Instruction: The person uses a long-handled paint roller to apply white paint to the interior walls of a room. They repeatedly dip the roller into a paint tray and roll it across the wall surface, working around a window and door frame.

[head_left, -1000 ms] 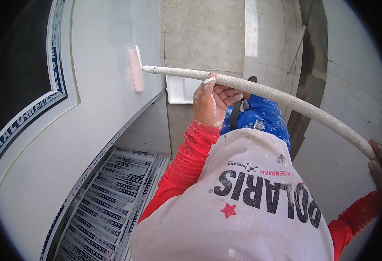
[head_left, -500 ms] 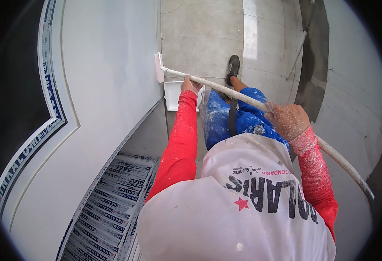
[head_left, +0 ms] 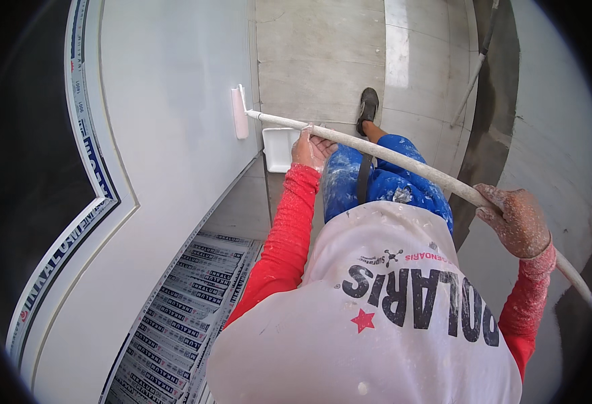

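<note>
Currently, the bare, paint-flecked left hand (head_left: 313, 149) has its grip curled around a long, off-white, round pole (head_left: 403, 161) near its forward end. The bare, paint-dusted right hand (head_left: 517, 219) has its grip clasped around the same pole toward the rear, with the tail end protruding beyond. At the pole's front, a pale pink cylindrical paint roller (head_left: 240, 113) on a white frame stands at a smooth white wall (head_left: 168, 101); firm contact cannot be confirmed. A white rectangular tray (head_left: 279, 149) sits on the grey tiled floor (head_left: 319, 60), beside the left hand in view.
</note>
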Motion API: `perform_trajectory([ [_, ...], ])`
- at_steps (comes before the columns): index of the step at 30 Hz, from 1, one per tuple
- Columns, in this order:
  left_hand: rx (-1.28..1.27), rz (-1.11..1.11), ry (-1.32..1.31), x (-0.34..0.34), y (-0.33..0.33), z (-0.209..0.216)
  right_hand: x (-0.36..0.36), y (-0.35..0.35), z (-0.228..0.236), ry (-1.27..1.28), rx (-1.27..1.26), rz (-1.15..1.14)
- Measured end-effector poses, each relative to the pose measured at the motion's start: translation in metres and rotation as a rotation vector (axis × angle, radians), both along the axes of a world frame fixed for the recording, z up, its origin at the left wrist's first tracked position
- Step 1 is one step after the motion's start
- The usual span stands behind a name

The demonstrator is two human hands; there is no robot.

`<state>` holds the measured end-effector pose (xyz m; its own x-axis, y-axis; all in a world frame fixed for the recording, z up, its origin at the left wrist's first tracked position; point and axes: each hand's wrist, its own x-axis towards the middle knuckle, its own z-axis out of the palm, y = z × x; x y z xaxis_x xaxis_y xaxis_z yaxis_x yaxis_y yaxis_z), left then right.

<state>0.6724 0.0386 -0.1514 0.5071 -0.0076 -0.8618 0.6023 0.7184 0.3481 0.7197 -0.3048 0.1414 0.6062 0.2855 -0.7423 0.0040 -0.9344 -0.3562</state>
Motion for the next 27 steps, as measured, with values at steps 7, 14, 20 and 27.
perform_trajectory([
  [7,-0.136,-0.006,-0.184,-0.006,-0.026,0.142,0.009,-0.066,0.116,-0.196,0.019,0.094],
  [14,-0.071,-0.07,-0.258,0.009,-0.04,0.168,0.006,-0.088,0.137,-0.081,-0.061,-0.022],
  [20,-0.005,0.019,-0.117,0.04,-0.016,0.071,0.015,-0.021,0.061,-0.178,-0.066,-0.005],
  [27,0.124,-0.026,0.055,0.072,0.027,-0.099,0.057,0.038,-0.07,-0.127,-0.174,0.242],
])
